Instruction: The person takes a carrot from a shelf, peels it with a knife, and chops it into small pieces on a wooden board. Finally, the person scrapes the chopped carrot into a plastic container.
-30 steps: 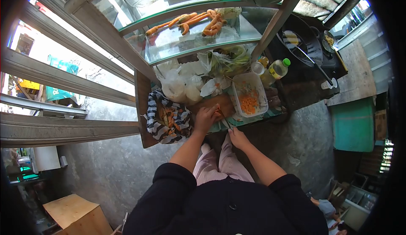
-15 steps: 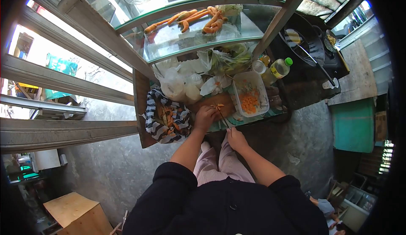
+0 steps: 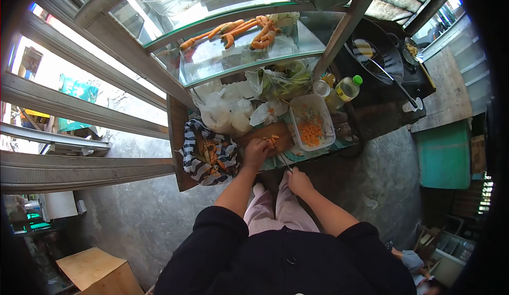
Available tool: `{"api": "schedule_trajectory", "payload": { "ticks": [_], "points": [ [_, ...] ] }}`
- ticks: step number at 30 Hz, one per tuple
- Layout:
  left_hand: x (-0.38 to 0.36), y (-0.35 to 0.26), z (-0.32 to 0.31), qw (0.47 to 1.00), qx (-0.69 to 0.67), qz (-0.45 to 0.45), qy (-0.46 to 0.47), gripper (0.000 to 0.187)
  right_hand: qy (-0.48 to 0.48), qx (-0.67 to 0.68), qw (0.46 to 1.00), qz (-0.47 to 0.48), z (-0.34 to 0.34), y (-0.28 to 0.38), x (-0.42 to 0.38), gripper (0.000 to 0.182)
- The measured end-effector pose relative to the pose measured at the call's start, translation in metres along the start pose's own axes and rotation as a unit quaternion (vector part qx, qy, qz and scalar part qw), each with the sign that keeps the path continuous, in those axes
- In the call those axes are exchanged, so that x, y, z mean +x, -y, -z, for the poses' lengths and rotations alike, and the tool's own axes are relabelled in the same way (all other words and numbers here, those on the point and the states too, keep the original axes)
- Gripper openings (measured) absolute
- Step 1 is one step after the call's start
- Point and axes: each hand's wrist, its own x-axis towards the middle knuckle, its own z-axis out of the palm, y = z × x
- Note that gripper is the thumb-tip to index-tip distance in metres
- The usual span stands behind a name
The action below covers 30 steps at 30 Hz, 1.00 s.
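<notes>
Wooden table (image 3: 177,117), green patterned cover (image 3: 271,162) showing along the near edge; on top, a black-and-white striped bag (image 3: 214,177) at left, wooden cutting board (image 3: 287,138) mid-front, whitish plastic bags (image 3: 216,116) behind, open clear tub (image 3: 330,121) right of the board.

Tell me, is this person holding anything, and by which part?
The right hand holds a knife by its handle end. The left hand is at the orange pieces on the board; whether it grips any cannot be told.

Single head-worn wide-angle view, forward and down onto left hand (image 3: 257,153), right hand (image 3: 300,181) and worktop (image 3: 179,141)
</notes>
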Motion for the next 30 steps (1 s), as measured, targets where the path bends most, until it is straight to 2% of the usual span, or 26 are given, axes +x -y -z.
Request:
{"api": "schedule_trajectory", "payload": {
  "ticks": [3,7,9,19,21,24,27,30],
  "points": [
    [0.0,0.002,0.001,1.0,-0.006,-0.004,0.016,0.017,0.038,0.002,0.999,-0.026,0.011,0.001,-0.005,0.032],
    [-0.006,0.009,-0.002,0.999,-0.003,-0.025,0.02,0.016,0.041,0.019,0.999,-0.011,0.027,0.01,0.001,0.033],
    [-0.006,0.011,-0.002,0.999,-0.011,-0.037,0.008,0.015,0.012,0.023,1.0,0.016,0.024,0.012,0.004,0.034],
    [-0.005,0.008,0.0,0.999,-0.025,-0.041,0.005,0.013,0.009,-0.006,1.0,-0.004,0.005,0.007,0.017,0.032],
    [-0.005,0.008,0.002,0.999,-0.027,-0.006,0.02,0.012,0.006,-0.008,1.0,-0.003,0.002,0.004,0.01,0.032],
    [-0.005,0.01,0.0,0.999,-0.033,-0.021,-0.007,0.013,0.027,-0.018,0.999,-0.018,0.008,-0.001,-0.007,0.032],
    [-0.006,0.013,0.002,0.999,-0.038,-0.033,0.019,0.013,0.02,-0.006,1.0,-0.005,0.019,0.001,-0.006,0.033],
    [-0.005,0.011,0.004,0.998,-0.047,-0.037,0.007,0.011,0.014,0.007,1.0,0.011,0.022,0.009,-0.006,0.03]
  ]
}}
